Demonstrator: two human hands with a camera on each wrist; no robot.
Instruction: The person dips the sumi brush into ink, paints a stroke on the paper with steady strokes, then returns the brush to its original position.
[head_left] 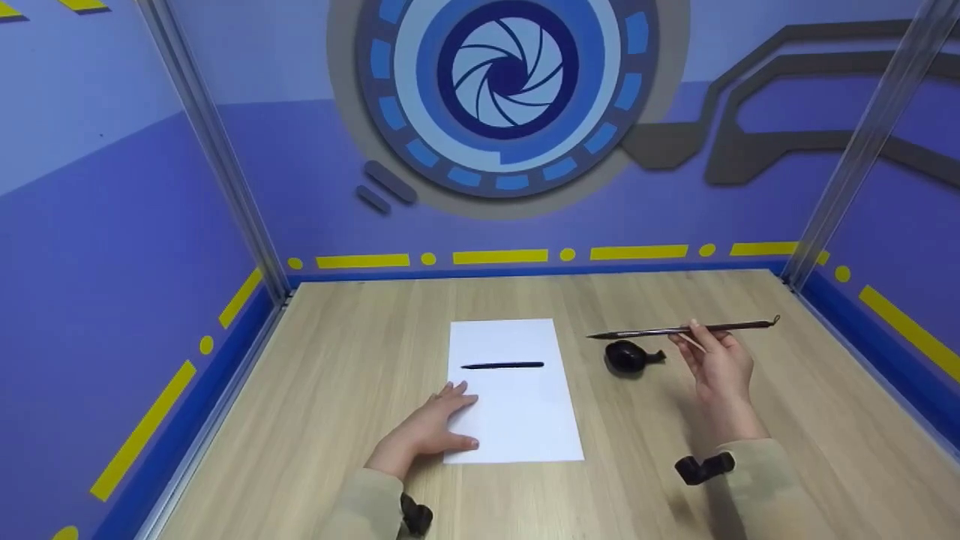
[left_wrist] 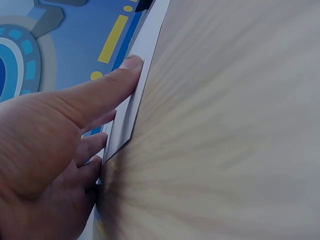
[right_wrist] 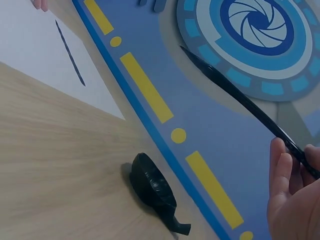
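My right hand [head_left: 724, 367] pinches a dark calligraphy brush [head_left: 652, 331] by its shaft. The brush is held nearly level above the table, its black tip pointing left and a small loop at its other end. Below it sits a small black ink dish [head_left: 625, 358] with a short stem to the right, also seen in the right wrist view. My left hand [head_left: 435, 424] rests with spread fingers on the left edge of a white paper sheet [head_left: 517, 420]. A black horizontal brush stroke [head_left: 502, 365] crosses the sheet's upper half.
The wooden table [head_left: 360, 337] is enclosed by blue-purple printed walls [head_left: 262, 180] at the back and both sides. Metal posts [head_left: 217, 150] stand at the back corners. A black camera mount [head_left: 703, 469] sits on the right wrist.
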